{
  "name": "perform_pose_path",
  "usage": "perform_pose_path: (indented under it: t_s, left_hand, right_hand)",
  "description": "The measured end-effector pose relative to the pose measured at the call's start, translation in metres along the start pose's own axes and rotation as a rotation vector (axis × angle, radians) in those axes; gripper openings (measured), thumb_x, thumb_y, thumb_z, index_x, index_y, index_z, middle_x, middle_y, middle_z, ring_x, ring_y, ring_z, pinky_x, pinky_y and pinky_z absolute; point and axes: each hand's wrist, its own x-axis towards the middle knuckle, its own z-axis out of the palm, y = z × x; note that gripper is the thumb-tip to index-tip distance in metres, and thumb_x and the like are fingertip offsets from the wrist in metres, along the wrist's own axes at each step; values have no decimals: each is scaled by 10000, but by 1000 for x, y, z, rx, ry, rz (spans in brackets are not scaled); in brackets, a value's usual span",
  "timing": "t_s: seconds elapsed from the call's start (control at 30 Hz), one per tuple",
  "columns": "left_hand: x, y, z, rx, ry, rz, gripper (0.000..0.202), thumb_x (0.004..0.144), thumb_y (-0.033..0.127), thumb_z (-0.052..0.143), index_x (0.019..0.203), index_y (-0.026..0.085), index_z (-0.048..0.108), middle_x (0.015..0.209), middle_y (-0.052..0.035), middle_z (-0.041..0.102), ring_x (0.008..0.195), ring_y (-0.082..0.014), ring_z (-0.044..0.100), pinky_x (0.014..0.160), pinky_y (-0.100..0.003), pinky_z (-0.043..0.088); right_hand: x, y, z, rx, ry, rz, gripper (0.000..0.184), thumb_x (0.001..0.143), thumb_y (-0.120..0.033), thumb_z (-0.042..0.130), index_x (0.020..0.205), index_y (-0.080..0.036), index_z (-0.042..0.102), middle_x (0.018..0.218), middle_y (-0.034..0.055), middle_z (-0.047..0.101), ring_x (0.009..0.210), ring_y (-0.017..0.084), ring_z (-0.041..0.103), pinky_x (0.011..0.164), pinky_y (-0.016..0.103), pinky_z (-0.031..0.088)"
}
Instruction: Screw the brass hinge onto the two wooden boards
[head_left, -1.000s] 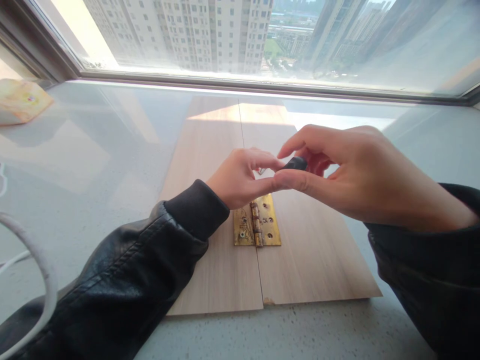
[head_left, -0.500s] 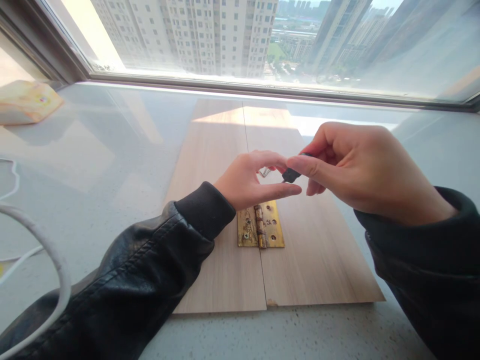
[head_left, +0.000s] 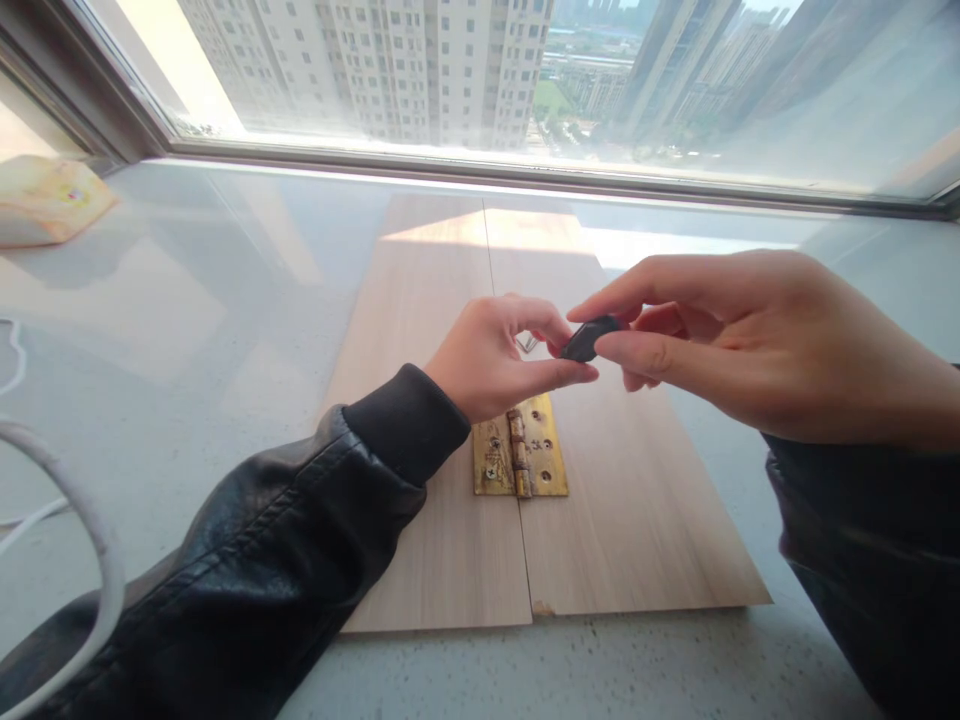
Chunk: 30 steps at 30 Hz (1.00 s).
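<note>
Two pale wooden boards (head_left: 420, 300) lie side by side on a grey stone sill, joined by a brass hinge (head_left: 519, 459) with screws in its left leaf. My right hand (head_left: 750, 340) hovers above the boards and pinches a small black handle (head_left: 583, 340) between thumb and fingers. My left hand (head_left: 495, 355) is curled beside it, thumb and fingertips closed at the handle's tip, right over the hinge's far end. A small metal piece (head_left: 529, 343) shows under the left fingers. What the left fingers hold is hidden.
A window frame (head_left: 525, 175) runs along the back of the sill. A yellowish pad (head_left: 49, 200) lies at the far left. A white cable (head_left: 67, 500) loops at the left edge. Both my sleeves are black.
My right hand has turned, its fingers now stretched out flatter over the black handle. The left hand stays pinched at the handle's tip. The view shifted slightly.
</note>
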Motion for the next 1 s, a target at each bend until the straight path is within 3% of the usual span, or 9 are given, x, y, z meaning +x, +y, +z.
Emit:
perform_pose_path:
  t_s: [0.13,0.23,0.47,0.57,0.63,0.73,0.8,0.9,1.0]
  left_hand:
    - [0,-2,-4,-52,-128,7,127,732,290,767,821,206,733,788,1,734,745,-134,623,651,-293,452]
    - [0,0,-5,-47,-173,1,146,772,301,729,865,189,735,837,-19,743,785,-139,629,651,-290,459]
    - [0,6,5,192,117,-15,299,631,429,816,708,197,644,681,5,651,641,-134,551,596,-308,432]
    - [0,7,8,235,165,-12,278,687,400,779,643,187,606,635,6,616,624,-133,539,601,-317,424]
    - [0,8,9,194,166,-24,271,701,374,769,616,179,603,608,14,605,627,-129,546,600,-305,426]
    - [0,8,7,116,87,-49,178,708,333,769,693,178,684,656,16,666,656,-122,574,633,-291,446]
    - [0,7,4,60,-3,-40,125,725,295,758,782,188,729,738,8,717,694,-123,600,665,-285,461]
    - [-1,5,-1,-29,-147,-18,109,779,273,710,849,197,745,809,-2,741,752,-129,630,679,-276,474]
    - [-1,5,-4,-20,-196,-21,117,807,286,671,838,192,732,768,7,722,743,-122,629,671,-270,470]
  right_hand:
    - [-1,2,0,59,1,23,236,798,-427,686,882,-208,663,704,18,692,630,175,657,557,322,490]
    - [1,-4,4,-79,63,41,232,803,-436,660,805,-206,629,618,11,657,544,175,608,518,346,437]
    - [13,-11,19,-366,266,134,374,807,-516,610,619,-223,471,519,-1,488,490,129,393,544,348,311]
    - [15,-11,21,-438,277,121,456,811,-528,601,549,-228,380,465,-25,374,469,100,280,535,339,277]
    - [13,-9,18,-428,260,92,426,802,-534,611,577,-218,436,494,-16,414,475,103,315,526,332,279]
    - [7,-5,8,-261,156,35,325,808,-527,614,872,-209,642,620,8,559,527,139,480,511,322,323]
    - [4,0,2,-133,39,-10,335,829,-495,605,1025,-231,671,661,10,612,541,149,540,489,318,343]
    - [2,5,0,-8,-56,-19,250,841,-448,622,923,-223,695,644,10,642,533,147,575,482,321,383]
    - [2,5,3,6,5,-15,270,813,-481,659,843,-213,674,616,7,643,535,157,590,495,327,406]
